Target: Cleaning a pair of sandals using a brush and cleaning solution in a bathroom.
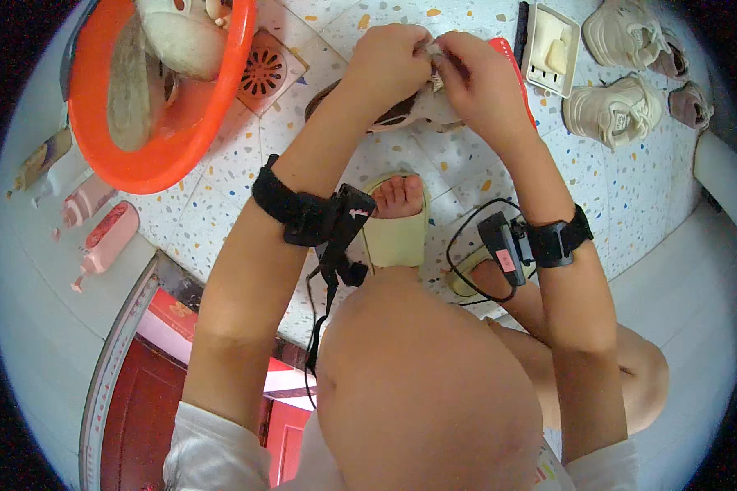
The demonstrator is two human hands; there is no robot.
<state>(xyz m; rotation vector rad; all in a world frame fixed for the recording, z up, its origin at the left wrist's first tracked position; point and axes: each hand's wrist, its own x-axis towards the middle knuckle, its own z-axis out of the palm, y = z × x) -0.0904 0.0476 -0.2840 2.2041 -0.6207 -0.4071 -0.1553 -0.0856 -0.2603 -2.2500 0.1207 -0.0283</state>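
Observation:
A white shoe with a dark inside lies on the speckled tile floor, partly covered by my hands and forearms. Over it, my left hand and my right hand meet, fingers bent, pinching a small whitish piece between their fingertips; it looks like a lace or part of the shoe, but I cannot tell which. Behind my right hand shows the edge of a red object. Black devices are strapped to both forearms.
An orange-red basin holding water and a pale shoe stands at upper left, beside a floor drain. Pink bottles stand lower left. At upper right are a soap tray and several shoes. Green slippers are on my feet.

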